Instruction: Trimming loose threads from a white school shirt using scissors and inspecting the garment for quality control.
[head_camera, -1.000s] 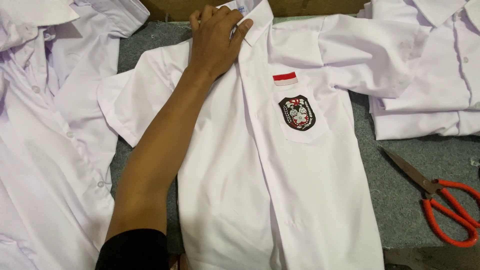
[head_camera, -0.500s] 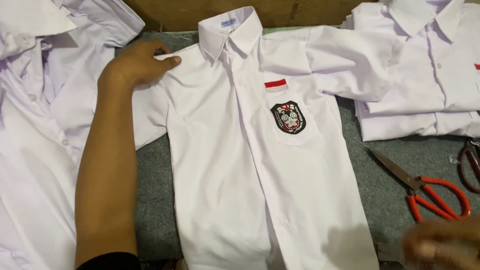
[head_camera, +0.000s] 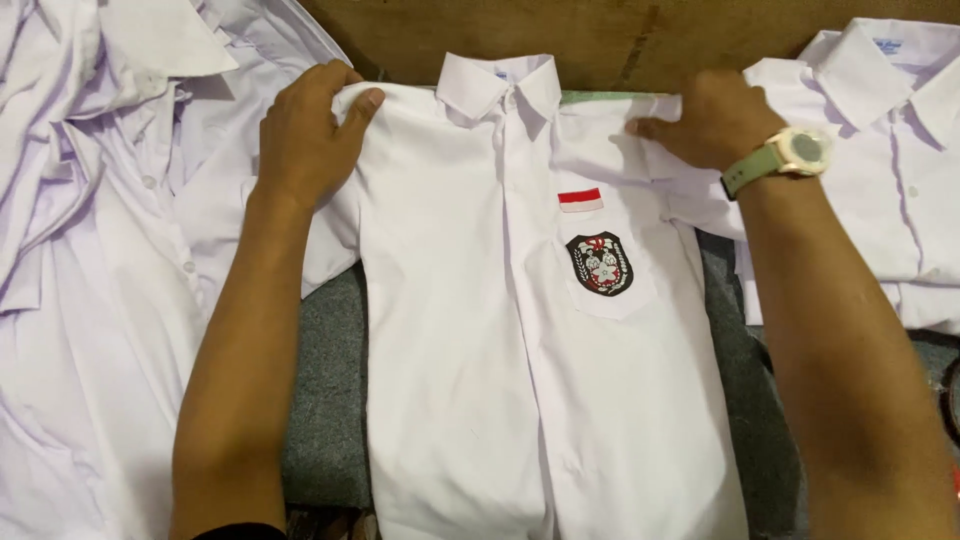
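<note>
Shirt first — white short-sleeved cotton shirt (head_camera: 500, 380) with a red-and-white flag strip and a black shield badge on the chest pocket, lying face up and buttoned on the grey felt-like work surface (head_camera: 330, 400), collar toward the brown board (head_camera: 640, 40) at the far edge. Judging by the creases: light, soft, limp cloth, no stiffness outside the collar; best taken at the shoulder seams or sleeve tops so it doesn't bunch.

Left hand (head_camera: 305, 140) sits on the shirt's left-side shoulder, fingers curled over the seam, thumb on top — a loose pinch of fabric. Right hand (head_camera: 705, 115), pale wristwatch with green strap (head_camera: 785, 155) just behind it, lies on the opposite shoulder, fingers mostly flat and pressing; grip underneath — can't tell.

Left of the shirt: heap of loose white shirts (head_camera: 100, 250). Right of it: stack of folded white shirts (head_camera: 870, 170).
</note>
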